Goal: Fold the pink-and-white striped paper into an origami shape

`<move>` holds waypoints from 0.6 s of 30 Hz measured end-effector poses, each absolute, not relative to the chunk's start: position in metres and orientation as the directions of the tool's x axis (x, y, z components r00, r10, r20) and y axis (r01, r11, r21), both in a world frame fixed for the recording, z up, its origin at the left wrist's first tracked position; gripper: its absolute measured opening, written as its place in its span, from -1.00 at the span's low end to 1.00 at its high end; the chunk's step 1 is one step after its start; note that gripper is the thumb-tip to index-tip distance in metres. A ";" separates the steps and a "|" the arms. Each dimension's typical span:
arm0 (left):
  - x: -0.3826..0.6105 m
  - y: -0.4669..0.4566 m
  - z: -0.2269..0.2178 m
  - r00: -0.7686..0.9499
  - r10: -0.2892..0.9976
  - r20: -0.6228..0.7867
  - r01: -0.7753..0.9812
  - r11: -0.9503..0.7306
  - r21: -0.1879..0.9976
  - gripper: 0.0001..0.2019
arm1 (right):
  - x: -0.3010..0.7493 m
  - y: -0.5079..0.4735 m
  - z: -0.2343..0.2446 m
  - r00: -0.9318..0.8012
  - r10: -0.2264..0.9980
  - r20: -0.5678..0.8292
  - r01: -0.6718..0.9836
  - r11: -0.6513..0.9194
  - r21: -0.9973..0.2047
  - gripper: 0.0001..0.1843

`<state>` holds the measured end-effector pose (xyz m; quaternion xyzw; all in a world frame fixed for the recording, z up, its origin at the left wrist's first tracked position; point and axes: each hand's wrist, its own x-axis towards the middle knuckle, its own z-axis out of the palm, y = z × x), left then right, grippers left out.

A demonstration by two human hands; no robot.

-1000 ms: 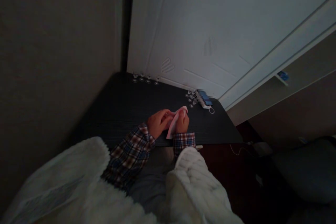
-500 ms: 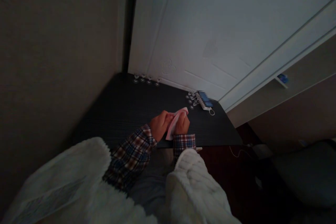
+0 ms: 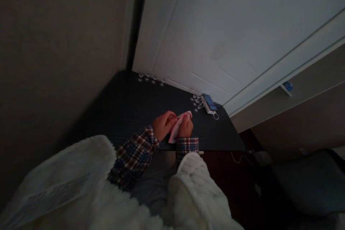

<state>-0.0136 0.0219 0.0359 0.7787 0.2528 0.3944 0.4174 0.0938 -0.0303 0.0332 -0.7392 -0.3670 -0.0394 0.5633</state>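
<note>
Tabletop (image 3: pixel 118 107): dark, faintly grained, set against a white panel (image 3: pixel 194 18) with heart-shaped reliefs.

Row of small clear pieces (image 3: pixel 153 81): four, stemmed in look, standing at the far left edge of the tabletop, beside the panel; finer detail too dim to read.

Left hand (image 3: pixel 162 125): in a plaid cuff, above the near part of the tabletop; half closed, fingers bent inward and thumb drawn toward them, fingertips at the left side of the cloth. Whether a small item sits within the fingers cannot be told.

Pink cloth (image 3: pixel 175 131): pale, folded, between the two hands, one end hanging toward the near edge, the upper corner showing above the right hand.

Right hand (image 3: pixel 185 128): in a matching cuff; curled closed, gripping the cloth.

Cluster of small clear pieces (image 3: pixel 196 110): beyond the right hand, close together, count uncertain.

Blue-and-white item (image 3: pixel 210 102): blurred out, just beside the cluster, with a white loop (image 3: pixel 216 116) at its near end.
</note>
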 end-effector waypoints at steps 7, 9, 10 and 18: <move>-0.012 0.020 0.035 0.565 0.697 0.441 0.022 -0.547 0.837 -0.78 | 0.086 -0.035 0.042 0.765 0.437 0.474 0.559 -0.083 -0.825 -0.46; -0.011 0.020 0.034 0.564 0.718 0.407 -0.001 -0.492 0.870 -0.82 | 0.082 -0.038 0.045 0.759 0.430 0.488 0.560 -0.051 -0.827 -0.48; -0.010 0.020 0.034 0.562 0.738 0.374 -0.015 -0.443 0.896 -0.82 | 0.081 -0.039 0.046 0.750 0.433 0.500 0.565 -0.025 -0.825 -0.49; -0.007 0.030 0.026 0.535 0.799 0.275 -0.162 -0.222 0.961 -0.70 | 0.084 -0.037 0.042 0.731 0.450 0.513 0.523 0.114 -0.844 -0.50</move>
